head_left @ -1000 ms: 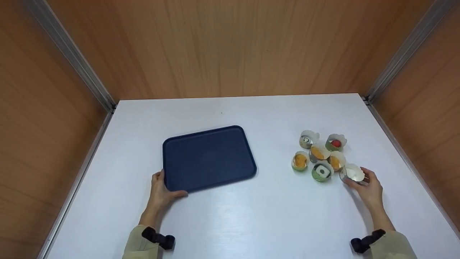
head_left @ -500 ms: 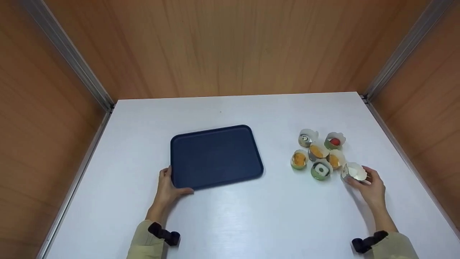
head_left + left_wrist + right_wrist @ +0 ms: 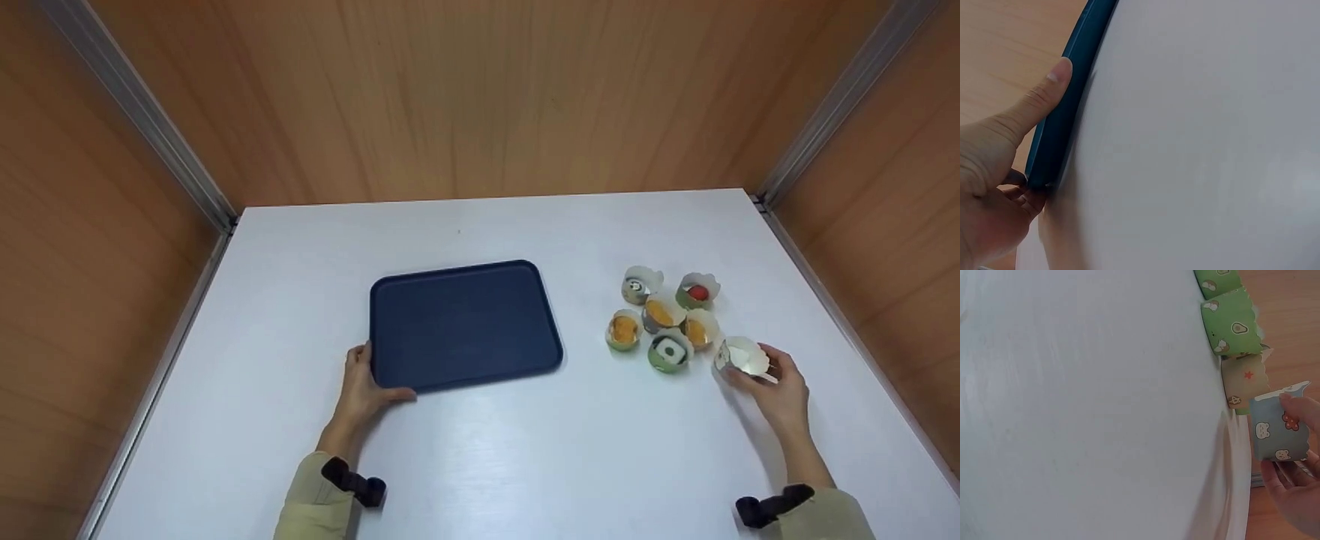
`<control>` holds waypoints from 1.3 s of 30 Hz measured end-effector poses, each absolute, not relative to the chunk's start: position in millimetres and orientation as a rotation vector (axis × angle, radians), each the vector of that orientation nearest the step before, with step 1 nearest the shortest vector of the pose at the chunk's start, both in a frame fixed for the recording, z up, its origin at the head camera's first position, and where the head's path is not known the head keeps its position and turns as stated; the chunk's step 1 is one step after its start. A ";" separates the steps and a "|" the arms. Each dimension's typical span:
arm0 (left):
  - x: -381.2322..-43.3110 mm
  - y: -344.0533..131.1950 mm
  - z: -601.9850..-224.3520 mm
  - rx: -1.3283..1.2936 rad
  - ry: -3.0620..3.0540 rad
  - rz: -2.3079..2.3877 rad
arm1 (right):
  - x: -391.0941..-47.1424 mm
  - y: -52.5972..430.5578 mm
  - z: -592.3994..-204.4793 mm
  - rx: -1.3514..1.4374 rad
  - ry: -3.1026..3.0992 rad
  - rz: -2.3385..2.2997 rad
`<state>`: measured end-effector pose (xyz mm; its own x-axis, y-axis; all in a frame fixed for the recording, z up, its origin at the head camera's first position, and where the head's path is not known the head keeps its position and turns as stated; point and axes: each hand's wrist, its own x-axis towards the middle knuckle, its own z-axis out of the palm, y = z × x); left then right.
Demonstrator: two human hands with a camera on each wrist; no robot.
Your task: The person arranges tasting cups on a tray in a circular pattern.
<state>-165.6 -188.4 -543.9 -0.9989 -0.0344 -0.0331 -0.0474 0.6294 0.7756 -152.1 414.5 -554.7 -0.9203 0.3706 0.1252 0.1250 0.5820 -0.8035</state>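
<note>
And paper cup (image 3: 741,356) is pinched by R hand (image 3: 780,394), prob. light & easily crushed, best held low; tray (image 3: 465,326) is gripped at corner by L hand (image 3: 364,391), prob. stiff

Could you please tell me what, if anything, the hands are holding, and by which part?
The left hand holds the navy tray by its near left corner; the right hand holds a paper cup by its side wall.
</note>
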 end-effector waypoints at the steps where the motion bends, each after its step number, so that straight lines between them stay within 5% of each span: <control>1: -166.1 -187.3 -544.2 -0.071 2.817 1.345 | -149.3 409.8 -548.6 -0.402 -2.526 1.263; 9: -171.0 -177.5 -544.2 -0.041 2.798 1.371 | -137.2 383.7 -516.0 -0.483 -2.512 1.311; 39: -178.8 -150.3 -545.3 0.097 2.798 1.397 | -131.7 373.1 -506.3 -0.434 -2.467 1.324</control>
<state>-178.8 -150.3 -545.3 -0.9980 0.0614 0.0159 0.0496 0.5994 0.7989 -131.7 373.1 -506.3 -0.9071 0.4022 0.1244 0.1188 0.5279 -0.8409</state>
